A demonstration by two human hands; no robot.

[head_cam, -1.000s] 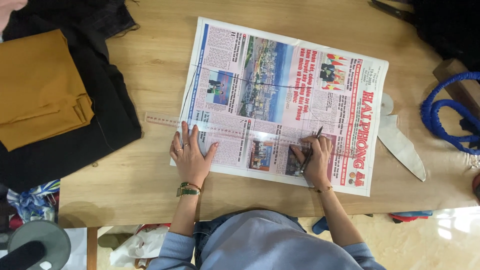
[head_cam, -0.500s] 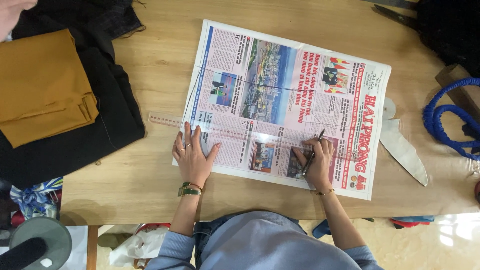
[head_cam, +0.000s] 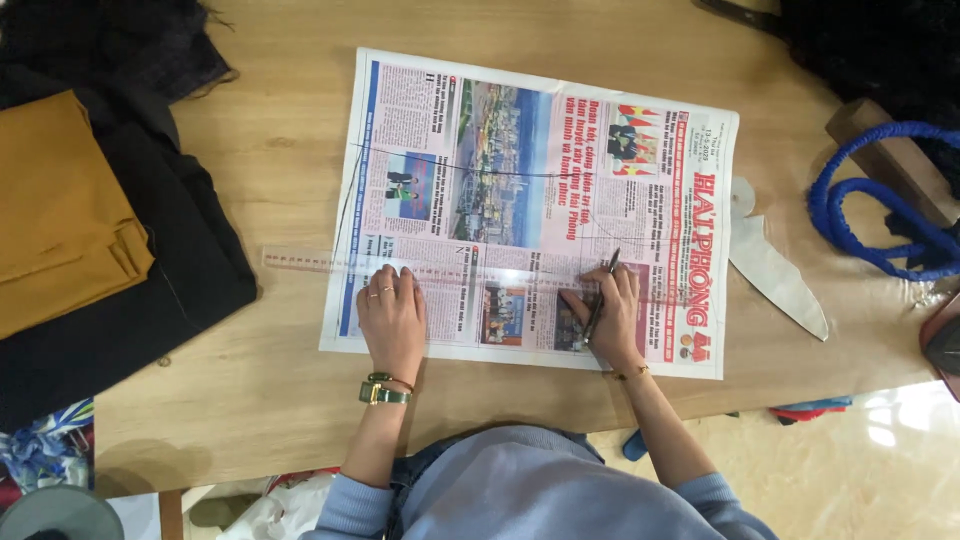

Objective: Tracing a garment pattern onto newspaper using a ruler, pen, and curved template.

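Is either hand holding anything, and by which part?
Right hand grips a pen mid-shaft. Left hand holds nothing, pressing flat on the ruler.

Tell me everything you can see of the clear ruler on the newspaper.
The ruler is a long, thin, see-through plastic strip with reddish markings along its edge. It lies flat across the lower part of the newspaper, its left end reaching past the paper onto the wooden table. The left hand presses it down; the right hand, holding a pen, rests against its right part.
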